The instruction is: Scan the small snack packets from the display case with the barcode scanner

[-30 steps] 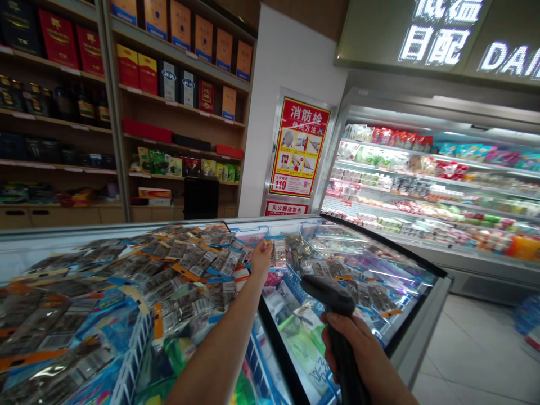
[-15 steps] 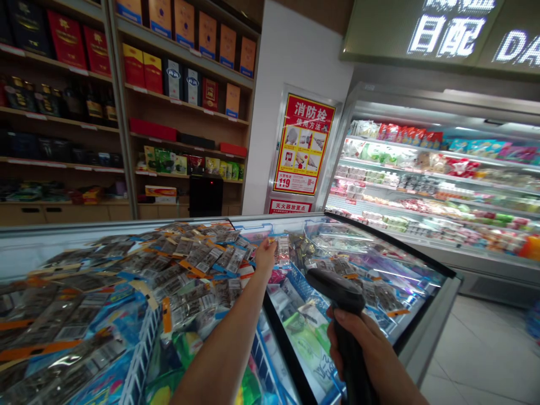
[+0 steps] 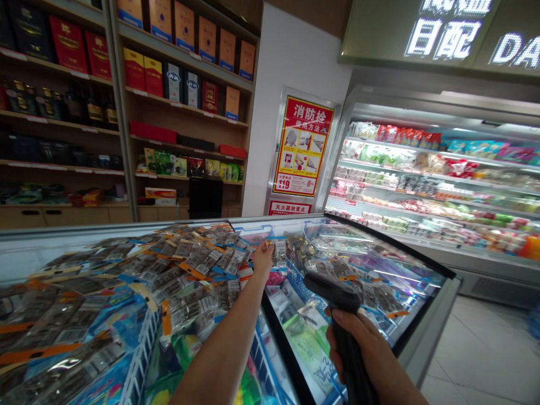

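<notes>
My left hand point(image 3: 263, 257) reaches far across an open chest freezer point(image 3: 426, 315) and pinches a small clear packet point(image 3: 278, 252) with a barcode label, held upright near the freezer's middle. My right hand point(image 3: 363, 349) is wrapped round the handle of a black barcode scanner point(image 3: 333, 289), whose head points toward the packet from the near right. A heap of similar dark packets with orange and blue tags point(image 3: 169, 270) fills the freezer's left half, just left of my left hand.
Blue wire baskets point(image 3: 139, 360) divide the freezer. Wooden shelves with boxed goods and bottles point(image 3: 169, 84) stand behind. A red fire-hydrant poster point(image 3: 301, 146) hangs on the white wall. An open chilled display point(image 3: 430, 185) runs along the right, with tiled floor point(image 3: 481, 360) beside it.
My left hand keeps hold of the packet at nearly the same spot, shifting slightly. The scanner stays aimed at it. The view has drifted a little.
</notes>
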Tool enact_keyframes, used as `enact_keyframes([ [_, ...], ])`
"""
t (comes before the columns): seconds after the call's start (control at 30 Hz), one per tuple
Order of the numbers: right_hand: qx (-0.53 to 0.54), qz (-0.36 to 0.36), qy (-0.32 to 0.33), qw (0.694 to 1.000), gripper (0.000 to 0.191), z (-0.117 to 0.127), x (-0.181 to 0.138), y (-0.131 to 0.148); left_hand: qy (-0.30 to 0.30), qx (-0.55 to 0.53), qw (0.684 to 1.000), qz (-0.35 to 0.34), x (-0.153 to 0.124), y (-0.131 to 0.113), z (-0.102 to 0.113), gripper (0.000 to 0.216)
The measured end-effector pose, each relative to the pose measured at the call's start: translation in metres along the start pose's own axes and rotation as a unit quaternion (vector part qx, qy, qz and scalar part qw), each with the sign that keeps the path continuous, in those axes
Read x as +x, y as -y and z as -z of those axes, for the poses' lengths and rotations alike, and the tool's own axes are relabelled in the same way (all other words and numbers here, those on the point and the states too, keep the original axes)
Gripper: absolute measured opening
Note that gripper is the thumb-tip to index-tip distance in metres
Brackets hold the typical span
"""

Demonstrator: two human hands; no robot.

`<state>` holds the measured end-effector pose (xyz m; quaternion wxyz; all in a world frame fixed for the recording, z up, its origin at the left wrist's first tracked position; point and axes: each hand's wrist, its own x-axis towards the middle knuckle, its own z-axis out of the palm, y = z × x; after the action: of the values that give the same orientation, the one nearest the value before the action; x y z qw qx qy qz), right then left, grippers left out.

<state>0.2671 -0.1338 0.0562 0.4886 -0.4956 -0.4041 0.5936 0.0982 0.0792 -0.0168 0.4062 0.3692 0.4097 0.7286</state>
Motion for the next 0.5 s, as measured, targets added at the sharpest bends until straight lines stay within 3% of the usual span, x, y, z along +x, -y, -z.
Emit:
enact_keyframes([
  [0.2,0.019,-0.027,0.031,0.999,0.029,0.0024,0.0007,0.0001,0.002,-0.004,1.000,0.028,-0.0006,0.0002,0.0005,0.021],
  [0.5,0.009,-0.050,-0.003,0.999,0.033,0.0001,-0.0068,-0.0005,-0.010,0.017,1.000,-0.011,0.0044,0.0042,0.0037,0.021],
])
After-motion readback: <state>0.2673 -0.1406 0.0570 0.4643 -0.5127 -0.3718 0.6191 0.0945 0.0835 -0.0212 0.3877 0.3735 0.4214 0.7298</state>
